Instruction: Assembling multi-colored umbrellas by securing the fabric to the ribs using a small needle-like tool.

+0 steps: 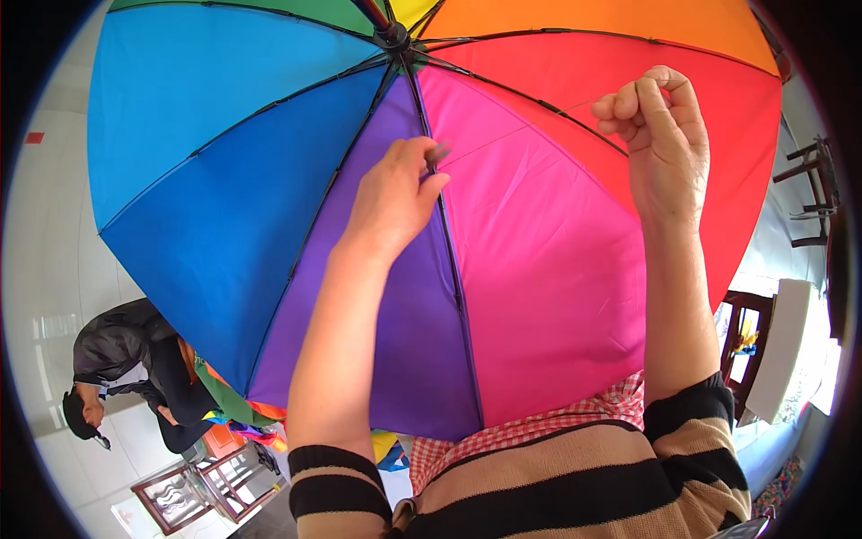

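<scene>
An open umbrella point(548, 296) with panels in rainbow colours spreads before me, its inside facing me. Thin black ribs point(456, 278) run out from the dark hub point(392, 38) at the top. My left hand point(388, 199) is curled at the rib between the purple and pink panels, thumb and forefinger closing on it; the fingertips are slightly blurred. Raised over the red panel, my right hand point(666, 144) pinches a fine thread point(530, 125). This thread stretches slantwise to the rib at my left fingers. Whether a needle is in the right fingers cannot be made out.
At the lower left another person point(126, 355) in dark clothes bends over colourful fabric point(235, 404). A wooden chair point(202, 490) stands near them. Further dark wooden chairs point(813, 184) line the right side. A red checked cloth point(521, 440) lies below the umbrella's edge, against my striped top.
</scene>
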The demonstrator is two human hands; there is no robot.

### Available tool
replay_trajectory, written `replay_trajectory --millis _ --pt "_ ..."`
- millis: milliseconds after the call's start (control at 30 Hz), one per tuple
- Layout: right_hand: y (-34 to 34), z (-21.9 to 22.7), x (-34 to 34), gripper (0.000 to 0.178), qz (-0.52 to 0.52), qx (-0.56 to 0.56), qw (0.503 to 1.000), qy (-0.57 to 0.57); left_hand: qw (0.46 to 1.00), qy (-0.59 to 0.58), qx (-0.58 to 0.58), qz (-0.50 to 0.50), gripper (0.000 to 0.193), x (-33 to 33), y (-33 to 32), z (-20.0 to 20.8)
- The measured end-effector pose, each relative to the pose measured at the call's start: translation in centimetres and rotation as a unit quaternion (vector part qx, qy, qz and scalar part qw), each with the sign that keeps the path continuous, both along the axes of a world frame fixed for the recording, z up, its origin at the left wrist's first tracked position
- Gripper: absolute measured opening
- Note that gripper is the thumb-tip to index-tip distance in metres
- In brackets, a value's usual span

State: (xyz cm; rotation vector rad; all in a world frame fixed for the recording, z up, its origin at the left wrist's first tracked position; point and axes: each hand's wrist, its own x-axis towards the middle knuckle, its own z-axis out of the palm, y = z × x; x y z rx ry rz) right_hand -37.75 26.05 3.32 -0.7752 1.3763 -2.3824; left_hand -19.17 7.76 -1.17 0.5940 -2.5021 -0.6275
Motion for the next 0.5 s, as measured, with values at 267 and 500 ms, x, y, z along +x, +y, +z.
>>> replay_trajectory --millis 267,500 --pt "0.8 0.8 1.6 0.010 0.019 -0.007 0.999 0.046 0.934 -0.227 -0.260 -0.091 0.013 1.1 -1.0 3.1" --pt "1.2 1.7 3.6 0.007 0.018 0.039 0.998 0.046 0.966 -0.214 -0.144 0.034 0.014 3.0 0.6 1.0"
